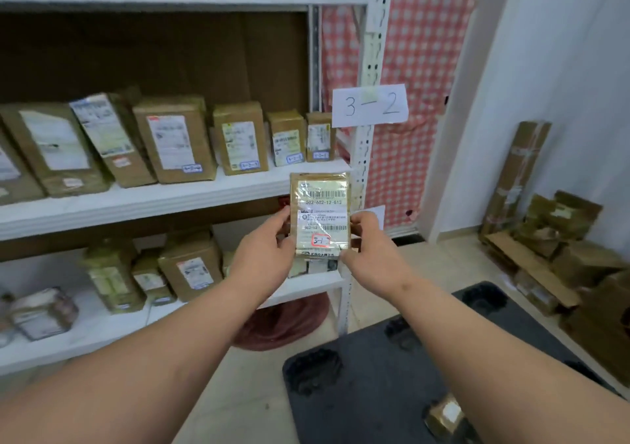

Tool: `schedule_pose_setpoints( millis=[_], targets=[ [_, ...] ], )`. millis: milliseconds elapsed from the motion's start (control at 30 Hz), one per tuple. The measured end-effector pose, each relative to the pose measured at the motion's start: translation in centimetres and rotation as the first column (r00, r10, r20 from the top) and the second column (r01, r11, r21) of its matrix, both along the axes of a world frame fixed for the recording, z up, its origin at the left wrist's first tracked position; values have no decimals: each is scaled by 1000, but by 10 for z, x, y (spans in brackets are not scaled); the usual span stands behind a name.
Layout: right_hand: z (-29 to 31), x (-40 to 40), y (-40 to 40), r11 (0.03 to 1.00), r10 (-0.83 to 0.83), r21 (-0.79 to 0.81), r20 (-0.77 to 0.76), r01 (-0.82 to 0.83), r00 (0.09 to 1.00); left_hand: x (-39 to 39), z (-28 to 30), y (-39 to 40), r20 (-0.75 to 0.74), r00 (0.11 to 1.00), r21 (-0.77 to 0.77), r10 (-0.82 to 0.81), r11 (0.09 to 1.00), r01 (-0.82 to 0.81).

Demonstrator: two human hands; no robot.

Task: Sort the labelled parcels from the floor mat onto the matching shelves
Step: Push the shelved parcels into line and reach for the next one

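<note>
I hold a small brown parcel (320,211) upright in front of the shelf unit's right end. Its white shipping label faces me, with a red-bordered sticker reading "3-1". My left hand (262,256) grips its left edge and my right hand (371,256) grips its right edge and lower corner. A paper sign "3-2" (370,105) hangs on the white upright (366,157) beside the middle shelf (143,201), which carries a row of labelled brown parcels (174,140). The lower shelf (306,286) behind the parcel also holds parcels. One small parcel (446,413) lies on the dark floor mat (409,375).
A red-and-white checked cloth (422,68) hangs behind the upright. Flattened cartons and brown boxes (552,249) are piled against the right wall. A dark red bundle (283,324) lies under the lowest shelf. Beige floor tiles (245,392) show between the shelf and the mat.
</note>
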State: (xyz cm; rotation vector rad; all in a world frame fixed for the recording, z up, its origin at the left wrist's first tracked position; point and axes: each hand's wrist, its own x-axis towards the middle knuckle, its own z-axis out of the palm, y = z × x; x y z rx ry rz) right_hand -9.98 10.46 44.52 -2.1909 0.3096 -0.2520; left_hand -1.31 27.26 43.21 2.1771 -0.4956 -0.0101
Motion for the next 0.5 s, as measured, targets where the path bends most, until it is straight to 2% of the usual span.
schedule_pose_setpoints(
  millis=[167,500],
  targets=[
    [45,24,49,997,36,-67,32,-34,999,16,42,51,41,998,-49,56,997,-54],
    [96,72,167,987,150,-86,185,-136,971,45,103,173,136,972,-75,193,980,-184]
  ],
)
